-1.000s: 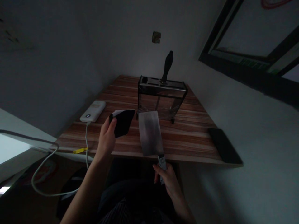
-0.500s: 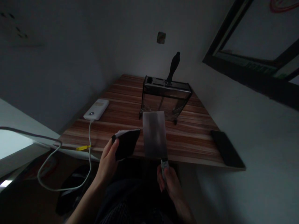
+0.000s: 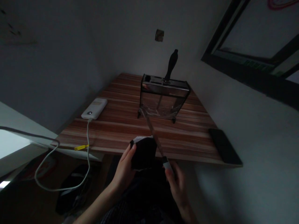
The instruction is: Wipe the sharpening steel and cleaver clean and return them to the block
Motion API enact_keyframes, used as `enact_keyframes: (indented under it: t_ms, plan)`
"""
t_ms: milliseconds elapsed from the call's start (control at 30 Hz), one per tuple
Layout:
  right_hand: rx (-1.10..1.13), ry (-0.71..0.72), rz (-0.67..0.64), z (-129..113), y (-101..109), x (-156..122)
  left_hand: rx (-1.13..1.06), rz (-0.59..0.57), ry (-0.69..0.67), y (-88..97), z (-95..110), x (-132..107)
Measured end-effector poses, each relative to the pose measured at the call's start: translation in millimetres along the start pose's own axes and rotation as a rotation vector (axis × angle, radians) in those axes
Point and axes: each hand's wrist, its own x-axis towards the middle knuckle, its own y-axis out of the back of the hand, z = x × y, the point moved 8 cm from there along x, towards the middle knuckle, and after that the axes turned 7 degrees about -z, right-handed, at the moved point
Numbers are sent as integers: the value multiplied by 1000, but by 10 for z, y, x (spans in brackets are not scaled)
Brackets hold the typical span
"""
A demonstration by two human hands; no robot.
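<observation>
My right hand (image 3: 176, 179) is closed round the pale handle of a cleaver (image 3: 153, 132). Its blade is seen nearly edge-on, slanting up and left over the table's front edge. My left hand (image 3: 126, 160) grips a folded black cloth (image 3: 143, 154) with a white upper edge, thumb on top. The cloth is right beside the blade; whether they touch I cannot tell. Beyond the blade's tip stands a knife block (image 3: 163, 99) with clear sides and a dark frame. A black-handled knife (image 3: 172, 63) is slotted upright in it.
On the wood-grain table (image 3: 112, 124), a white power bank (image 3: 94, 109) lies at the left, its white cable (image 3: 88, 155) hanging over the front edge. A yellow tag (image 3: 81, 147) is on the cable. A dark phone-like slab (image 3: 224, 146) lies at the right edge.
The cleaver has turned from showing its broad face to nearly edge-on. My left hand has brought the black cloth right, up to the blade. The view has shifted slightly.
</observation>
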Motion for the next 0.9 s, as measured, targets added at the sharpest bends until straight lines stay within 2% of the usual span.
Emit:
enact_keyframes:
  t_ms: [200,367,567,767,900]
  plan:
    - [-155,92,-35,-178,-146,-14,-13,-17,6,4,-33,19]
    - [-213,111,-24,-214,-194,20,-26,-51,27,-6,-93,87]
    - [-277,100,-36,-141,-237,50,-102,-54,35,-30,-144,240]
    - [-310,101,72,26,-306,94,-121,-75,-12,-81,-112,441]
    - [-370,73,97,84,-343,117,-110,-112,-19,-148,-105,477]
